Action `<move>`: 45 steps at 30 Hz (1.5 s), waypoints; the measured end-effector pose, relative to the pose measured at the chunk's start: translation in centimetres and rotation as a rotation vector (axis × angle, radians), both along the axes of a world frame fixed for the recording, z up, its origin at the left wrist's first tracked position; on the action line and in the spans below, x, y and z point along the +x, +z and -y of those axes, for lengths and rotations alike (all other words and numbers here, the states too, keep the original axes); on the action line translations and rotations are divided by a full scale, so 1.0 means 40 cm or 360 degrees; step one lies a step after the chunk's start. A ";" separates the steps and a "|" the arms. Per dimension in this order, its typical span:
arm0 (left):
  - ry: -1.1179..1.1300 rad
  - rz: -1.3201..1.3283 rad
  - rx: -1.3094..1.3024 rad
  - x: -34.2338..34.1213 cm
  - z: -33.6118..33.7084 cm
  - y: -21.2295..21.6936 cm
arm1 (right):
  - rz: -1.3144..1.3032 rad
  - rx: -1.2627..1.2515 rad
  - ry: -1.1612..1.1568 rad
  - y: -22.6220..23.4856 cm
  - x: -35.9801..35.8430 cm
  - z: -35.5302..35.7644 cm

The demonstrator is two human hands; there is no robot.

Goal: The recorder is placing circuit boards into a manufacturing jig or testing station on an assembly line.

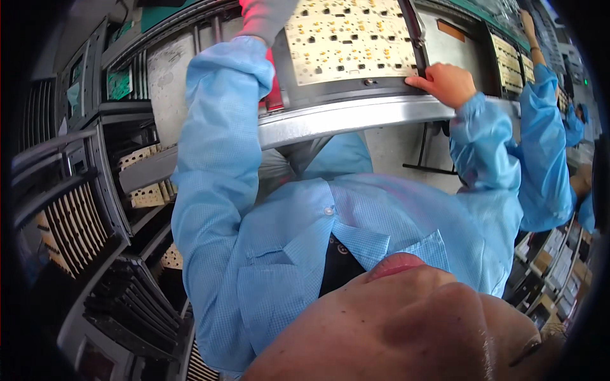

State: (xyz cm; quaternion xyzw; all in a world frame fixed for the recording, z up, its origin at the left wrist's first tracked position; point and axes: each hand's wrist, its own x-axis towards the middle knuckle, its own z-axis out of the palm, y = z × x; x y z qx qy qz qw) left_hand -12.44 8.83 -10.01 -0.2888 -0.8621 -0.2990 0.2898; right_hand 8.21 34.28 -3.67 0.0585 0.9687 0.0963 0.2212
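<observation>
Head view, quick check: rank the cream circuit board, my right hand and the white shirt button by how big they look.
Largest to smallest:
1. Cream circuit board, cut off by the top edge
2. Right hand
3. White shirt button

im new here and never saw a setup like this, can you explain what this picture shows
No machine does the handling here: a person uses their two hands. A wide fisheye camera on their head looks down, so straight edges bend. A cream circuit board panel, dotted with small components, lies in a black frame just beyond a silver metal rail. The right hand has its thumb at the frame's near right corner; whether it grips is unclear. The left hand, seemingly gloved in grey, is left of the panel, cut off by the picture's upper edge, so any hold is hidden. The blue sleeve farther right is a co-worker's.
</observation>
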 end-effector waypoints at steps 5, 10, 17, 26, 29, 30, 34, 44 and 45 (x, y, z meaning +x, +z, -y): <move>0.0016 0.0511 -0.0041 -0.006 -0.016 0.041 | -0.0407 -0.0369 0.0306 -0.036 0.014 -0.031; 0.0201 0.0665 -0.0118 0.126 0.121 0.140 | -0.0601 -0.0236 0.0553 0.082 -0.052 0.152; 0.0243 -0.0352 0.0131 0.587 0.617 0.294 | -0.0215 -0.0718 0.1846 -0.022 -0.196 0.459; 0.3005 -0.0431 -0.0592 1.448 1.316 0.533 | 0.0009 0.0321 0.1300 -0.055 -0.258 0.274; 0.3058 0.0775 0.0969 1.605 1.498 0.435 | -0.0045 -0.0006 0.1295 -0.055 -0.295 0.316; 0.2636 0.0682 0.1291 1.642 1.526 0.371 | -0.0093 -0.0195 0.1289 -0.018 -0.267 0.381; 0.2577 0.0853 0.0697 1.607 1.542 0.364 | -0.0238 -0.0623 0.1523 0.042 -0.206 0.552; 0.2262 0.1045 0.0543 1.617 1.534 0.395 | -0.0269 -0.1137 0.1714 0.048 -0.112 0.764; 0.2141 0.0718 0.1955 1.513 1.449 0.415 | -0.0266 -0.1145 0.1651 0.055 -0.120 0.742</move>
